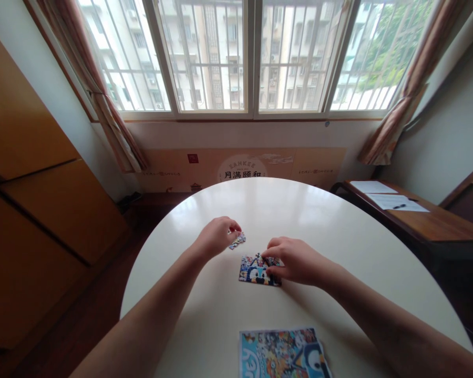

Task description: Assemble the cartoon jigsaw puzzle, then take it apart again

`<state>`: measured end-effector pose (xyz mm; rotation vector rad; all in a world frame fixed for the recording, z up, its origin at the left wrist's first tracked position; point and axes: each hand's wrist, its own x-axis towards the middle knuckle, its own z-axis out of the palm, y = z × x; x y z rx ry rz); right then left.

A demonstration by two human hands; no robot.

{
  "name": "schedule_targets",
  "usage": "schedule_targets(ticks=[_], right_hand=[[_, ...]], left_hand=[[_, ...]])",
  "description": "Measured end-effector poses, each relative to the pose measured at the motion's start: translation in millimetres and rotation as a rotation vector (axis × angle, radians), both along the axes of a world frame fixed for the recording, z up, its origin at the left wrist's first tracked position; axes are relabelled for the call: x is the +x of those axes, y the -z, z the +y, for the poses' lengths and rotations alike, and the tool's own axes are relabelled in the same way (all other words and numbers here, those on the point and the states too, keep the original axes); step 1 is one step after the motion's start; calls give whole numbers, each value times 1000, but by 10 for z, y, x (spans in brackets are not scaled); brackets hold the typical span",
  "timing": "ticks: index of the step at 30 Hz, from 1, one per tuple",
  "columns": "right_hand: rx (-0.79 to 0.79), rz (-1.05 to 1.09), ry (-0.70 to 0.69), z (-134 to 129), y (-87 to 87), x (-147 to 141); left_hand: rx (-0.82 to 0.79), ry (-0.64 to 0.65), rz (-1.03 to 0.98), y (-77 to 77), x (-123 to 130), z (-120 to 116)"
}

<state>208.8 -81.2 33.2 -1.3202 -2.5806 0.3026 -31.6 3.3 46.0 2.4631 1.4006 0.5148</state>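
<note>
On the white round table (205, 336) lies a partly joined jigsaw puzzle (256, 274) with a blue cartoon dog's face and an uneven far edge. My right hand (299, 260) covers its right side, thumb and fingertips bent down onto it. Farther off and to the left is a smaller cluster of jigsaw pieces (238, 240), apart from the larger part. My left hand (217, 235) reaches it with curled fingers and thumb, pinching at its upper edge. The fingertips partly hide how many pieces are gripped.
Nearest me on the table lies a colourful picture sheet (281, 354) with the same dog design. A wooden desk (453, 223) with papers (394, 202) stands to the right. Wooden cabinets (35, 241) are at left; a barred window (252, 58) is ahead.
</note>
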Motion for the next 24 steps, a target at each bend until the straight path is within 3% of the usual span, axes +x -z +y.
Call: schedule_targets(ticks=[4,8,24], right_hand=[[23,-23,36,17,-15,37],[10,-44,52,25,-35,52],[7,-68,41,-5,-56,23]], left_hand=[[-48,172,48,68,199,-201],[-58,248,137,114,320,-316],[-123,170,115,106,392,-355]])
